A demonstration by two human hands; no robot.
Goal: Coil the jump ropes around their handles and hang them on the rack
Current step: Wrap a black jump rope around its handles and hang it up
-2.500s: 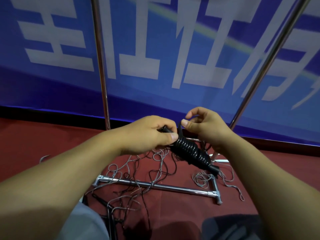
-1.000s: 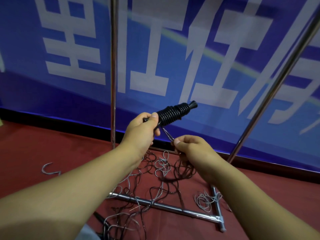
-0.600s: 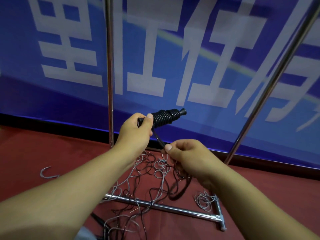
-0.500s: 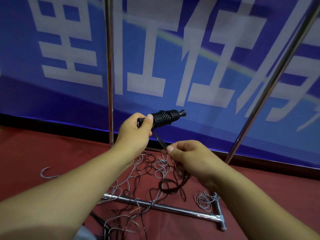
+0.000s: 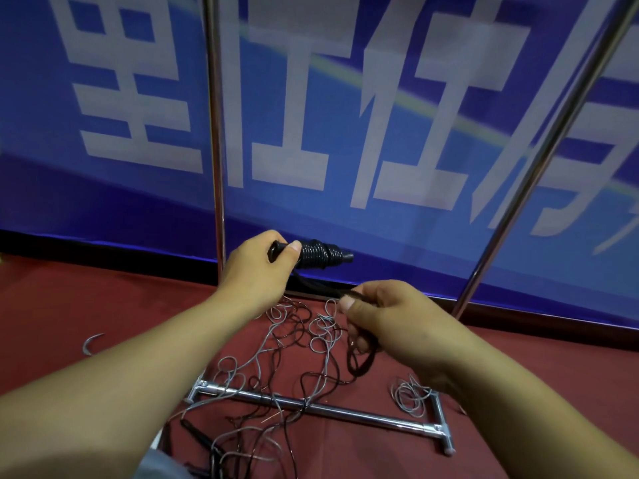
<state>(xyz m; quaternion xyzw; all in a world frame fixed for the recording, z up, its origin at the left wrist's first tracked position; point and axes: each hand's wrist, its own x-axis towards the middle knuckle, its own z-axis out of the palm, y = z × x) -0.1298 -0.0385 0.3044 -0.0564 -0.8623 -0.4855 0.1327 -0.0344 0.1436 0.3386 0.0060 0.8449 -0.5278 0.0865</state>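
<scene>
A black jump-rope handle wound with tight turns of glossy black cord (image 5: pixel 320 256) is gripped at its near end by the left hand (image 5: pixel 257 273), fingers and thumb curled round it, in front of the blue banner with white characters (image 5: pixel 345 133). The handle is now held roughly level, lowered from the upward tilt seen a second ago. The loose black tail of cord (image 5: pixel 325 288) is pinched between thumb and fingers of the right hand (image 5: pixel 390 323), now pulled farther right, with a small loop hanging below. Winding appears nearly finished; hanging on the chrome tubular rack (image 5: pixel 214 133) is not yet done. Tangled grey and black ropes (image 5: pixel 276 368) lie on the red carpet (image 5: pixel 52 305).
</scene>
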